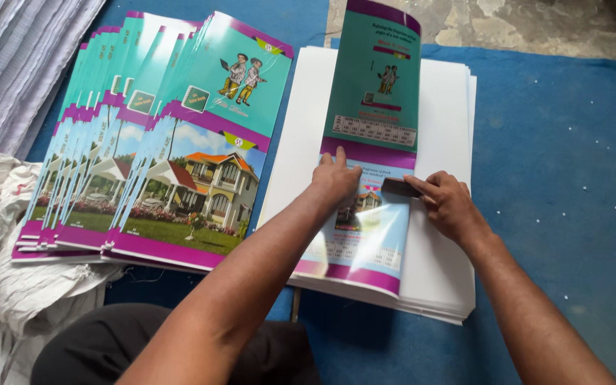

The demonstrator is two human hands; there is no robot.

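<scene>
A glossy printed cover sheet (368, 93), teal and purple with a house picture, lies on a stack of white sheets (445, 114); its far half curls upward. My left hand (335, 178) presses flat on the cover at its middle fold. My right hand (447, 203) holds a small dark flat tool (398, 187) against the cover's right edge, at the same fold line.
A fanned pile of several identical covers (172, 142) lies to the left on the blue mat (557, 178). White woven sacks (1, 235) sit at far left, bare concrete floor (536, 25) beyond the mat. My dark-clothed knee (108, 342) is at bottom.
</scene>
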